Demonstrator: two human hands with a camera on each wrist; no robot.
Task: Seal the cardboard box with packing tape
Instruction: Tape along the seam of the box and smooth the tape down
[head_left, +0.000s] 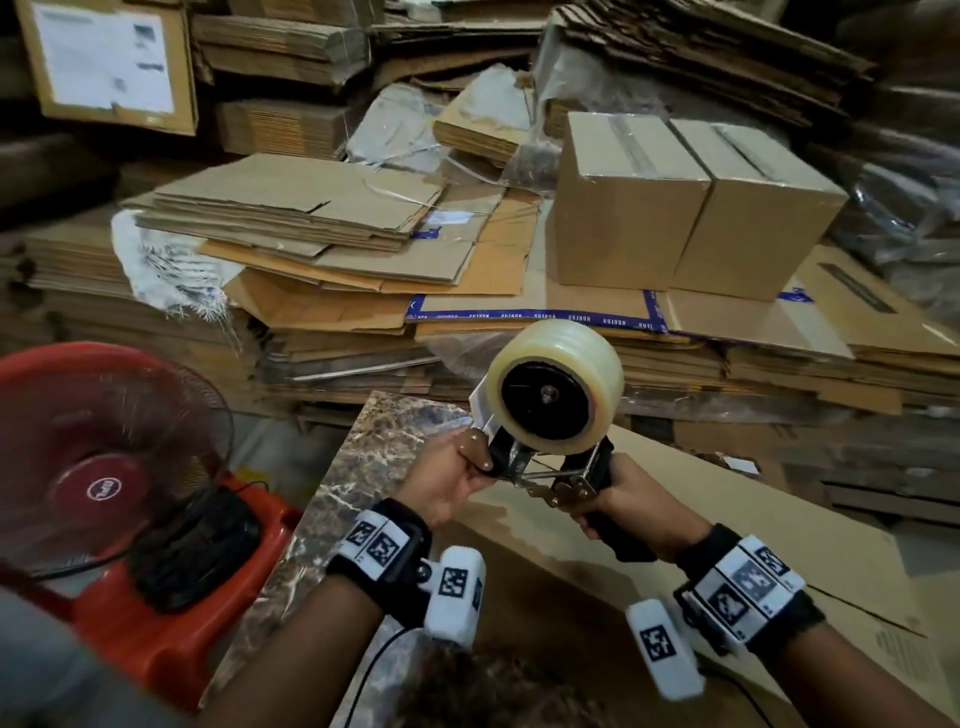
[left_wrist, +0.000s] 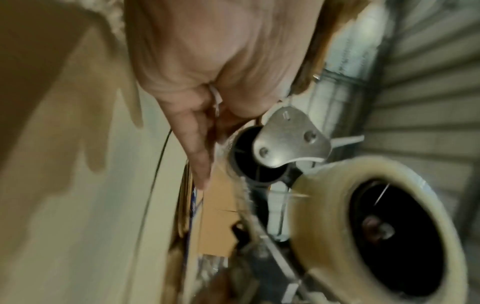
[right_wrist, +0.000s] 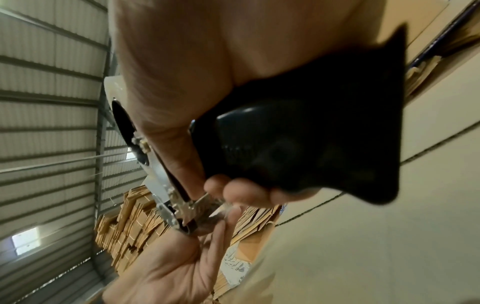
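A tape dispenser (head_left: 550, 470) carrying a roll of clear tape (head_left: 556, 384) is held in the air above a large brown cardboard box (head_left: 727, 530). My right hand (head_left: 618, 493) grips its black handle (right_wrist: 298, 144). My left hand (head_left: 452, 483) is at the dispenser's front end, beside the metal side plate (left_wrist: 288, 139). Thumb and forefinger pinch what looks like the loose tape end (left_wrist: 215, 100). In the left wrist view the tape roll (left_wrist: 311, 205) is blurred. The right wrist view shows my left hand (right_wrist: 168, 267) reaching up to the roller end.
The box lies on a marble-patterned table (head_left: 374, 467). A red fan (head_left: 104, 467) stands on a red stool (head_left: 171, 639) at the left. Two taped boxes (head_left: 691, 202) sit on stacks of flattened cardboard (head_left: 311, 234) beyond the table.
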